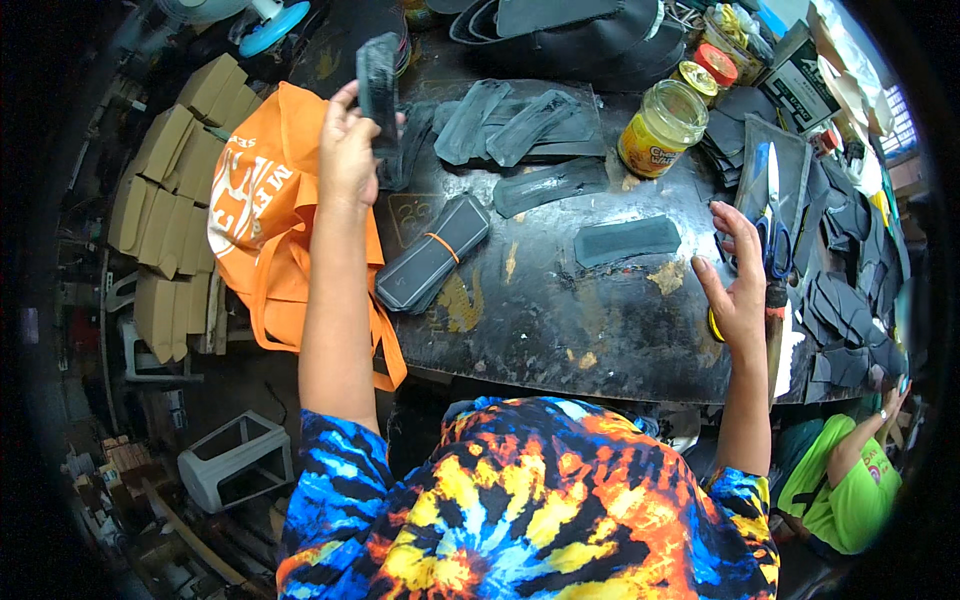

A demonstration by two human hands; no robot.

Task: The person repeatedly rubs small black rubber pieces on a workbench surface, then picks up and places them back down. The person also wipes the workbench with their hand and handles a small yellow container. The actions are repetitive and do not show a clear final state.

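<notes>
My left hand (pixel 350 155) is raised at the left of the table, its fingers closed round a dark elongated piece (pixel 378 85) with a glossy face. My right hand (pixel 738 275) hovers at the right with fingers apart, holding nothing. Beside it are blue-handled scissors (pixel 774 225), blades pointing away, and something yellow (pixel 714 325) partly hidden under the hand. Between my hands lies a single flat dark piece (pixel 627 241); a shinier one (pixel 550 188) rests farther back. Several similar pieces (pixel 540 125) overlap behind those. A stack of dark pieces (pixel 435 253) is bound with an orange rubber band.
An open glass jar (pixel 662 130) with a yellow label stands at the back right. Dark scraps (pixel 850 310) pile up along the right. An orange bag (pixel 275 215) hangs at the left edge, near cardboard boxes (pixel 165 190). Another person in a green shirt (pixel 850 490) is at lower right.
</notes>
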